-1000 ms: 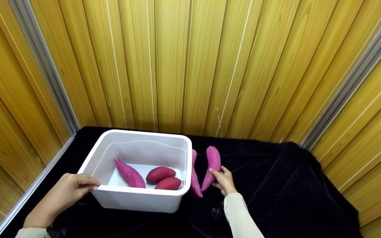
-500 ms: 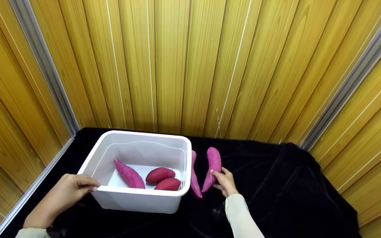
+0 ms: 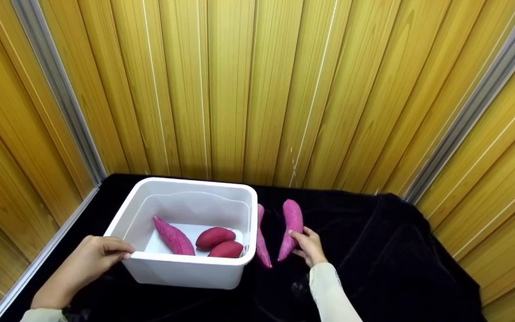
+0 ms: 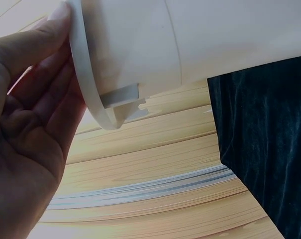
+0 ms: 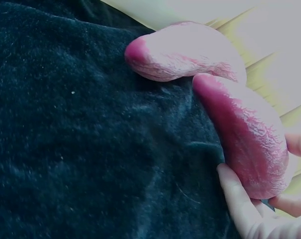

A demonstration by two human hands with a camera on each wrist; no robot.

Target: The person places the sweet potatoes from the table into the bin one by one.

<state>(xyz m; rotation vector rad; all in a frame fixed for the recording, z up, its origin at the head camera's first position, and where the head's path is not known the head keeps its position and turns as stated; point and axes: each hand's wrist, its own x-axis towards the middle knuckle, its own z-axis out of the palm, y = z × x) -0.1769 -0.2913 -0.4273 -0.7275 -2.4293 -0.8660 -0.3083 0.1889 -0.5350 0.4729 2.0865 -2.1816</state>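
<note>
At the front left corner of a white plastic bin (image 3: 186, 258), my left hand (image 3: 91, 259) pinches the rim between thumb and fingers. My right hand (image 3: 310, 247) grips a purple sweet potato (image 3: 294, 217) on the black cloth, right of the bin. A second sweet potato (image 3: 263, 248) lies alongside the bin's right wall, partly hidden by the rim. In the right wrist view, thumb and fingers are around the thick end of the held sweet potato (image 5: 254, 139). Inside the bin are a purple sweet potato (image 3: 175, 237) and two dark red ones (image 3: 215, 237) lying side by side.
Black velvety cloth (image 3: 373, 268) covers the table, with its wrinkled edge sloping down at the right. Yellow wood-patterned panels (image 3: 230, 89) stand behind and at both sides. Grey metal strips (image 3: 467, 107) run up the corners.
My right hand and its sweet potato have shifted slightly to the right, widening the gap to the other sweet potato beside the bin. The left hand keeps its place on the rim.
</note>
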